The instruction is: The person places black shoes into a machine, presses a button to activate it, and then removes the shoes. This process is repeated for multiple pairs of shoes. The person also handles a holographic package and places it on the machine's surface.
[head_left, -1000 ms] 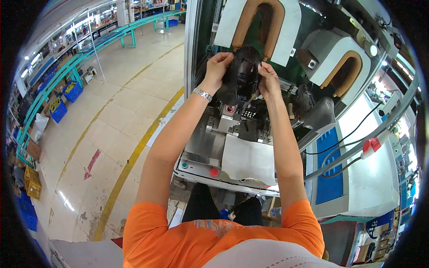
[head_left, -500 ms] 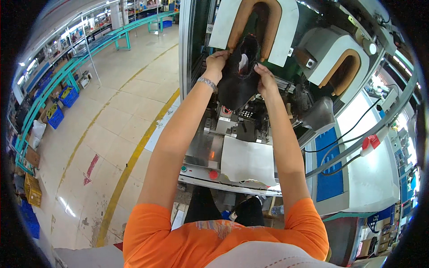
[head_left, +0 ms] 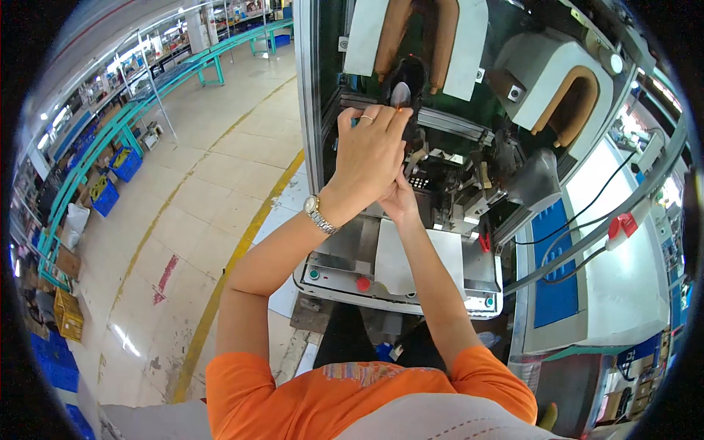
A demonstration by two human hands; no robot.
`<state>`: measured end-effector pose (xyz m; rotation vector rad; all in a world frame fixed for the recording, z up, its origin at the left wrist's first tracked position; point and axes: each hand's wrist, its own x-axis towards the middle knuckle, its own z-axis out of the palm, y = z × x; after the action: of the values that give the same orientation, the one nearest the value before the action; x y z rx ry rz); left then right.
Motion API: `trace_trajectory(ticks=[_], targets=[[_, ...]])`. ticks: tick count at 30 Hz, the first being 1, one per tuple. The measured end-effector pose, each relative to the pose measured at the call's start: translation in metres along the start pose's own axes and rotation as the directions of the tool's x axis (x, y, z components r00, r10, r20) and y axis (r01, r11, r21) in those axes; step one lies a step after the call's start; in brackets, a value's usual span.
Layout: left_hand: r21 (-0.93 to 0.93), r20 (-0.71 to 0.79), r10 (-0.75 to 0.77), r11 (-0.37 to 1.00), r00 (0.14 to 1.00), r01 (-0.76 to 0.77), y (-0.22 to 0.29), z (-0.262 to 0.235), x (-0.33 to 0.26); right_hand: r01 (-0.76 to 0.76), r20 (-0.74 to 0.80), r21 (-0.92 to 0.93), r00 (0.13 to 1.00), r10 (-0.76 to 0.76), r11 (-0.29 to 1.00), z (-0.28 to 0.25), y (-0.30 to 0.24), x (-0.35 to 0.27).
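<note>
A black shoe (head_left: 408, 79) stands toe-up in the orange-lined U-shaped cradle (head_left: 447, 37) of the machine in front of me. My left hand (head_left: 369, 158), with a wristwatch and a ring, is raised in front of the machine, and its fingertips press on the shoe's lower end. My right hand (head_left: 400, 202) reaches up from below. It is mostly hidden behind the left hand, so its grip cannot be seen.
The machine's front panel (head_left: 330, 271) carries a red button (head_left: 363, 282) and a white plate (head_left: 400, 257). A second U-shaped cradle (head_left: 568, 92) sits to the right, with cables and a red connector (head_left: 623, 224) beyond. A yellow floor line (head_left: 235, 257), blue crates (head_left: 117, 169) and teal framework lie left.
Both hands have lifted the shoe from the machine's middle up into the U-shaped cradle. My left hand has come across in front of the right one.
</note>
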<state>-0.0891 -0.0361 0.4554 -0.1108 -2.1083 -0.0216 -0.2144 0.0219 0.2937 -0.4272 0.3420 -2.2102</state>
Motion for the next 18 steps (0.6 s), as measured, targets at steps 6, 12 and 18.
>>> trace_trajectory(ticks=[6, 12, 18], targets=[[0.014, 0.043, -0.031, 0.999, 0.999, 0.031, 0.015, 0.027, -0.016, 0.092, -0.051, -0.096, 0.994, -0.097, 0.991, -0.073, -0.037, 0.048], [0.062, -0.020, -0.087, 0.994, 0.996, 0.088, 0.021, 0.045, -0.034, 0.070, -0.181, -0.157, 0.978, -0.099, 0.985, -0.071, -0.029, 0.057], [0.074, 0.054, -0.157, 0.986, 0.986, 0.153, 0.013, 0.034, -0.039, 0.157, -0.201, -0.153, 0.962, -0.187, 0.976, -0.069, -0.021, 0.065]])
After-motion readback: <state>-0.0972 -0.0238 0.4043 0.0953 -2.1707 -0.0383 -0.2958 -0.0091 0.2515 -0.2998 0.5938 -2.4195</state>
